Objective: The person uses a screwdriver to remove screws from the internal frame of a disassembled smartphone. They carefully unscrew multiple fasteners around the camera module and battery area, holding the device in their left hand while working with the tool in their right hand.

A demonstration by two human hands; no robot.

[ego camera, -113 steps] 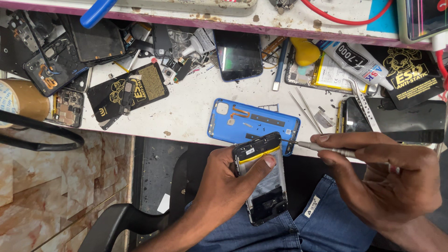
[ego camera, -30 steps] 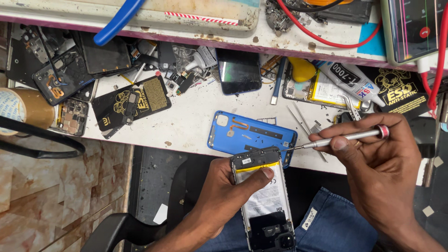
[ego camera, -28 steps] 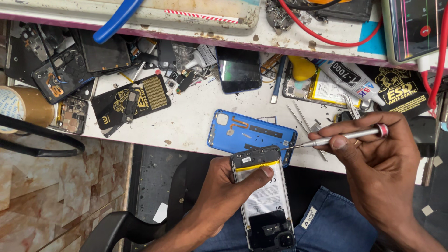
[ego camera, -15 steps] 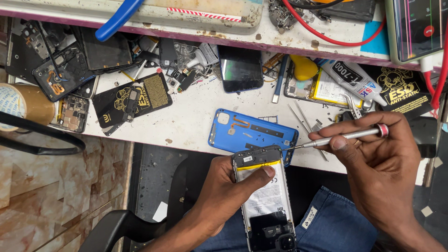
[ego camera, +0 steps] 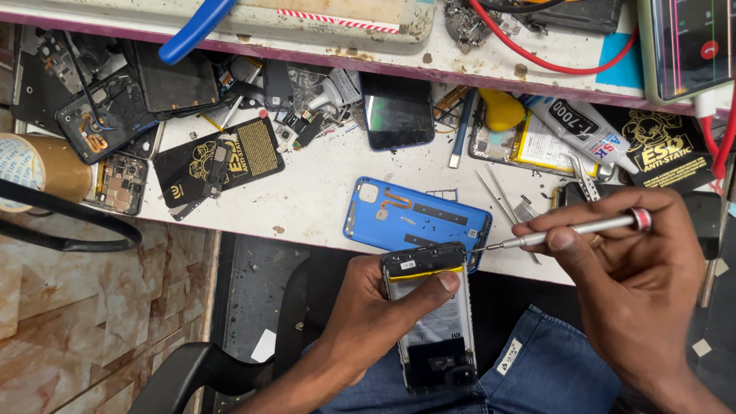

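My left hand (ego camera: 376, 314) grips an opened phone (ego camera: 431, 318) with its back removed, thumb across the upper part near the yellow strip. A thin silver screwdriver (ego camera: 567, 230) sits in my right hand (ego camera: 636, 291), its tip touching the phone's top right corner. The phone's blue back cover (ego camera: 414, 222) lies inside-up on the white bench just beyond the phone.
The white bench (ego camera: 322, 192) carries phone parts, a dark phone (ego camera: 396, 111), black anti-static pouches (ego camera: 222, 157), a glue tube (ego camera: 579, 126), tweezers (ego camera: 502, 199) and a tape roll (ego camera: 34, 165). A blue-handled plier (ego camera: 192, 31) lies on the shelf above. A black chair (ego camera: 199, 372) is below left.
Since the earliest frame my right hand has raised the screwdriver and set its tip on the phone's top corner. The phone sits more upright. Over the last second almost nothing moves.
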